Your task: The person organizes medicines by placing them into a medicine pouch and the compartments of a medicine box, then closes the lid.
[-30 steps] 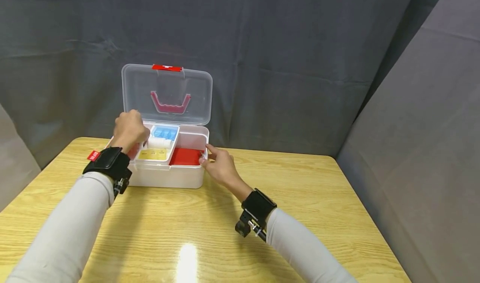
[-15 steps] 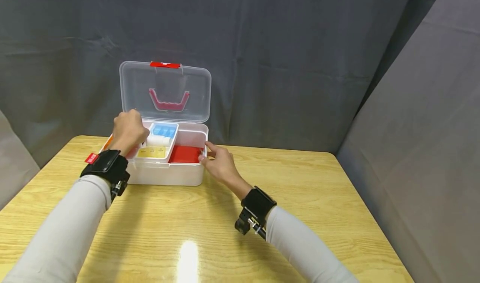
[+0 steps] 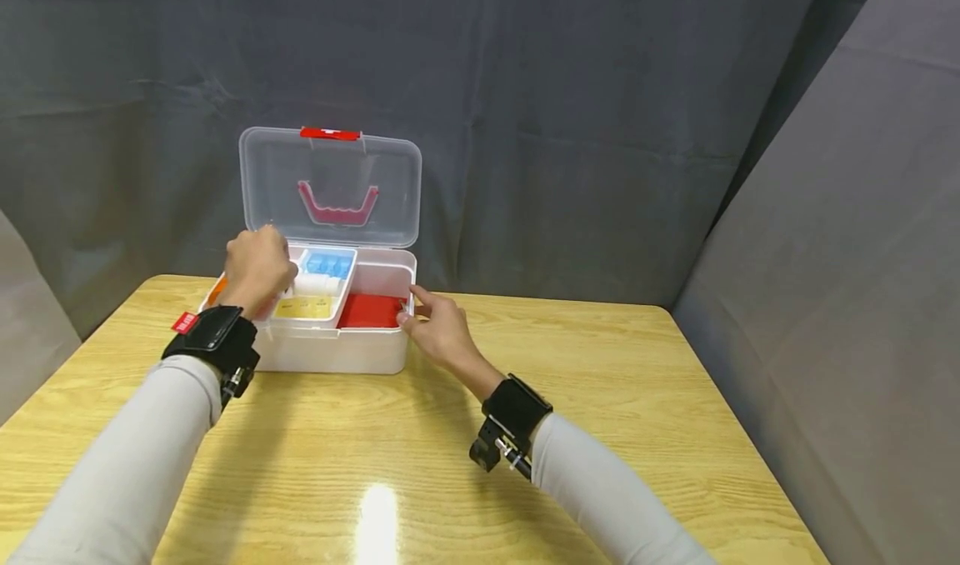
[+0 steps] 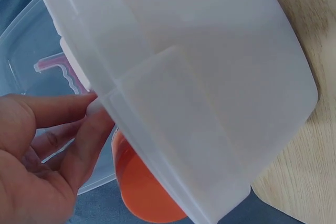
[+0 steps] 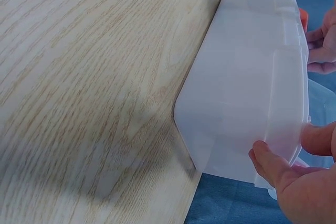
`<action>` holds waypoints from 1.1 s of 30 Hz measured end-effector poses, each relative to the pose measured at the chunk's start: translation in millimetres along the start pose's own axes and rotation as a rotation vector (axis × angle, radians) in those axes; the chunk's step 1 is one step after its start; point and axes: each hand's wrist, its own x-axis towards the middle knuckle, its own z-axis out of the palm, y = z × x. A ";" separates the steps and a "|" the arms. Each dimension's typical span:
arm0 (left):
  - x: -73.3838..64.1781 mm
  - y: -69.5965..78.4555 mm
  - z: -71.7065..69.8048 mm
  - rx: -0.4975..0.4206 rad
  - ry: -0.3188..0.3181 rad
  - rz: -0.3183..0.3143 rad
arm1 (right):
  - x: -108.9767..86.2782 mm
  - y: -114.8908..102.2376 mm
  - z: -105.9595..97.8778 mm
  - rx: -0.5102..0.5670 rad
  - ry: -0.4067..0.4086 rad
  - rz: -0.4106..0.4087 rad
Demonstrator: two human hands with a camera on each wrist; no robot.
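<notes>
A white plastic first-aid box (image 3: 330, 352) stands with its clear lid (image 3: 401, 182) raised. Its white inner tray (image 3: 347, 290) carries a blue packet, a white roll and a yellow packet. My left hand (image 3: 257, 267) reaches over the tray's left part. In the left wrist view its thumb and finger pinch a pale edge, seemingly the tray's, at the box rim; an orange item (image 4: 144, 182) shows beside them. My right hand (image 3: 442, 332) grips the box's right wall, thumb and fingers on either side of the rim. A flat red item (image 3: 371, 311) lies in the right compartment.
The wooden table (image 3: 585, 398) reaches toward me and to the right of the box. A dark grey curtain (image 3: 570, 132) hangs close behind the lid. A paler panel (image 3: 862, 257) borders the table on the right.
The left hand has dipped slightly over the tray, and more orange shows at the box's left side. The right hand keeps its hold on the wall.
</notes>
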 end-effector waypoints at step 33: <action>-9.1 -6.4 -30.3 -0.042 -0.156 0.023 | -0.6 1.8 1.6 0.003 0.028 -0.030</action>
